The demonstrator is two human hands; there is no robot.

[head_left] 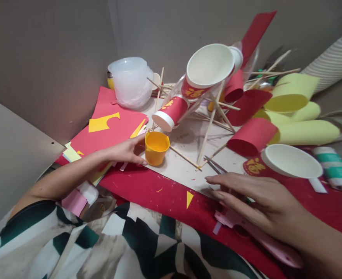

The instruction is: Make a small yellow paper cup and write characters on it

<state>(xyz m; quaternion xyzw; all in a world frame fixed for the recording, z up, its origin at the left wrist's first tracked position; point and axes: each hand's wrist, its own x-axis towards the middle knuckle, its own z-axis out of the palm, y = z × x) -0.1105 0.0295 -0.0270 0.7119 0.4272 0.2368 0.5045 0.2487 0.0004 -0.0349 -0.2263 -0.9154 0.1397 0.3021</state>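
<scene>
My left hand curls round a small yellow paper cup standing on the table, fingers touching its left side. My right hand lies flat with fingers stretched out over scissors with pink handles, resting on them and on the red paper. A red-and-white paper cup stands just behind my right hand.
Tilted paper cups on wooden sticks form a structure at the back. Red and yellow paper rolls lie right. A plastic bag and red sheets sit left. Walls close in behind.
</scene>
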